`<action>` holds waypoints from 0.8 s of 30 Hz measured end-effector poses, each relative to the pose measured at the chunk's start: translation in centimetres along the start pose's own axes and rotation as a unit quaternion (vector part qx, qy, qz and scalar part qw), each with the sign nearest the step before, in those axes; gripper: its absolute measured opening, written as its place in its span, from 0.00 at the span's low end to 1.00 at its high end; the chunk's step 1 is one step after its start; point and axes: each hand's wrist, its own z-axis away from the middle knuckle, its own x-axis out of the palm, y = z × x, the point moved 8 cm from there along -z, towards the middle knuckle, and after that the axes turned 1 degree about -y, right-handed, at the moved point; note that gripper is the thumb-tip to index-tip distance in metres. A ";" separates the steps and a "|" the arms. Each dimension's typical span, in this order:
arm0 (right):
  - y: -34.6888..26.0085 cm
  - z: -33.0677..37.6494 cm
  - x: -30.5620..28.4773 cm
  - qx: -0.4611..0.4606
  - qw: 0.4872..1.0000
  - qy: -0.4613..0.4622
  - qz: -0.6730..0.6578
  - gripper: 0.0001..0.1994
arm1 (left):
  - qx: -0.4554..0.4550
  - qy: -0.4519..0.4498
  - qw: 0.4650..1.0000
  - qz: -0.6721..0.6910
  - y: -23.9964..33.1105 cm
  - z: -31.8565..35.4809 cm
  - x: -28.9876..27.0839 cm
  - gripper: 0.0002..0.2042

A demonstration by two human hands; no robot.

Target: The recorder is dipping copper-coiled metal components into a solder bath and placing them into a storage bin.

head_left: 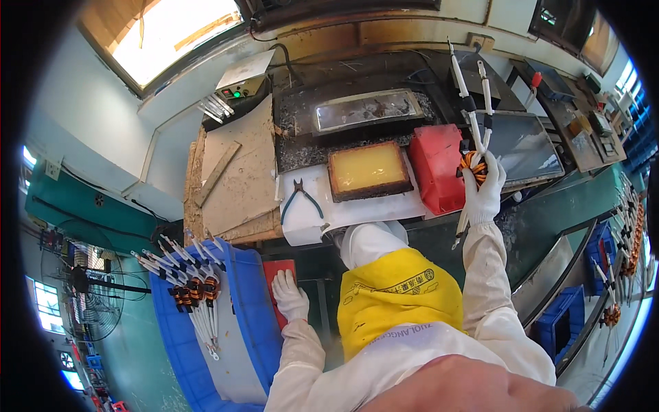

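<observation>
White gloves: both hands wear them, with white sleeves and a yellow apron [398,292] below.
Right hand: the right hand [484,187] is raised over the counter [542,226], fingers closed around a coil [473,165] of orange and black winding.
Coil: it sits at the top of the glove, its long white leads [470,89] pointing up and away, between the red box [437,168] and a grey tray [525,147].
Left hand: the left hand [290,295] lies flat, fingers spread, on a red block [278,275] just beside the blue crate [233,323].
Crate: a row of similar coils [195,288] rests across its rim.
Counter items: a tray of yellow liquid [368,168], blue-handled pliers [301,196] on a white sheet [357,209].
</observation>
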 end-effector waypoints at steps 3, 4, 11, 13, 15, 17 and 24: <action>-0.2 -0.1 -0.1 -0.008 1.000 0.001 0.003 0.34 | 0.001 0.003 1.000 0.000 0.1 0.0 -0.2 0.37; -0.2 -0.2 -0.2 -0.004 1.000 0.002 0.002 0.34 | 0.000 0.002 1.000 0.002 0.1 0.0 -0.2 0.37; -0.6 -0.7 -0.6 0.006 1.000 -0.023 -0.009 0.34 | -0.003 -0.003 1.000 0.006 0.1 -0.1 -0.3 0.36; -1.1 -1.1 -0.9 -0.007 1.000 -0.009 -0.006 0.35 | -0.003 0.000 1.000 0.002 0.1 -0.1 -0.4 0.36; -1.6 -1.6 -1.1 -0.019 0.999 -0.010 0.031 0.35 | -0.005 -0.004 1.000 0.005 0.1 -0.1 -0.4 0.36; -2.1 -2.3 -1.3 -0.030 0.997 -0.008 0.068 0.36 | -0.006 -0.008 1.000 0.008 0.1 -0.1 -0.4 0.36; -5.9 -5.8 -2.1 -0.152 0.979 0.049 0.123 0.39 | -0.008 -0.013 1.000 0.004 0.0 -0.1 -0.2 0.36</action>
